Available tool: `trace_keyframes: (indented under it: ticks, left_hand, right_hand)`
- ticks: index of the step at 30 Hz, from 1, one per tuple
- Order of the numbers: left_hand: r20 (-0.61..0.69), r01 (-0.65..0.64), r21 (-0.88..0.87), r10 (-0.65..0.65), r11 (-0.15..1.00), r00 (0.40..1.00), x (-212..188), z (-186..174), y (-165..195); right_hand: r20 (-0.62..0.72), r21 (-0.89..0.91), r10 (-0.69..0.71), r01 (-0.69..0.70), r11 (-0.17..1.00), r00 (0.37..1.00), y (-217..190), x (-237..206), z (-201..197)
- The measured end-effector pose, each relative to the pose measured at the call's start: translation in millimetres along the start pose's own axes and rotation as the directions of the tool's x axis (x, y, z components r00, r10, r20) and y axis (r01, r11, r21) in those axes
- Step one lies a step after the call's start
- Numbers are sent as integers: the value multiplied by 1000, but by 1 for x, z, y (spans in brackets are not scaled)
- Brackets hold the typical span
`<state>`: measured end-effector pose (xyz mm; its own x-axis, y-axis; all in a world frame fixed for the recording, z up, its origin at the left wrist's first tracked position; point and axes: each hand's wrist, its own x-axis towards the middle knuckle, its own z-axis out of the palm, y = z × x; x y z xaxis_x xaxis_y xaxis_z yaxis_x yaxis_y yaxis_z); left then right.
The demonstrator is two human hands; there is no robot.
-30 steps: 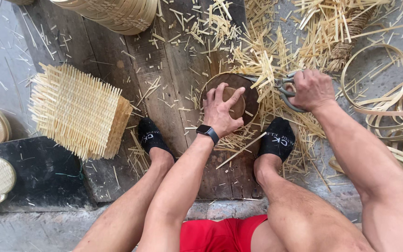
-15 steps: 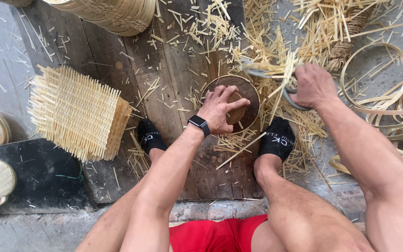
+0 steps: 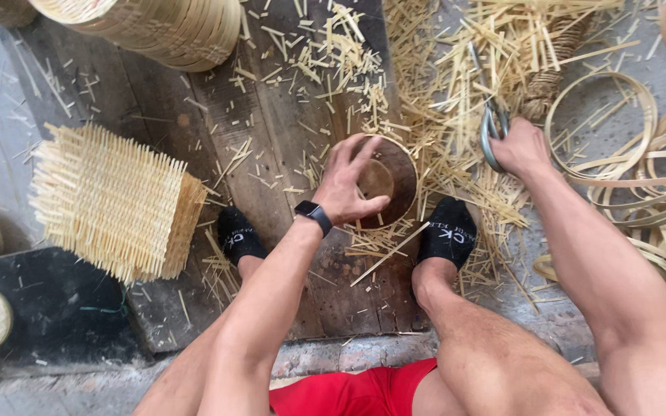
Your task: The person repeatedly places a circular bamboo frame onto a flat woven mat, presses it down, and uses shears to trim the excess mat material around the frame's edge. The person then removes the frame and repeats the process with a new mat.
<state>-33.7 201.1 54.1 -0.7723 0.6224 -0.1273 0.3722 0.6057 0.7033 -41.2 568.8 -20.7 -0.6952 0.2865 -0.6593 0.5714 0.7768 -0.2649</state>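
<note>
Bamboo everywhere: offcut slivers (image 3: 456, 69) littered the dark wooden board (image 3: 271, 115) and the floor around it. Left hand (image 3: 348, 181) was spread over a round dark wooden mould (image 3: 395, 181) between the two black-socked feet, fingers curled over its rim, thumb on the near edge, gripping it. Right hand (image 3: 522, 146) was clenched round the handles of metal shears (image 3: 491, 127), blades pointing away into the sliver pile; couldn't tell if the blades were parted. Stack of square woven bamboo mats (image 3: 109, 204) sat well apart on the left side of the board, untouched. Loose bamboo hoops (image 3: 603, 127) lay just right of the shears hand. Stacked round bamboo trays (image 3: 156, 27) were at the far edge. Judging by this: a trimming step, mould steadied, shears held off to the side.
</note>
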Motion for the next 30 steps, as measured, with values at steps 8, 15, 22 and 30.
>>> trace_keyframes:
  ticks: [8, 15, 22, 30]
  left_hand:
    - [8, 107, 90, -108, 990, 994, -3, 10, 3]
    - [6, 138, -32, -137, 990, 990, -1, 7, 0]
    - [-297, 626, -280, -685, 728, 665, 14, 19, -32]
    - [-220, 631, -446, -761, 635, 610, 45, 50, -55]
  right_hand:
    - [599, -253, -74, 276, 927, 797, 44, -53, -66]
    - [450, -200, 25, 74, 977, 893, 2, 27, -108]
    - [-156, 215, 207, -171, 962, 966, -31, 41, -110]
    - [-269, 202, -127, 184, 962, 955, -43, -51, 1]
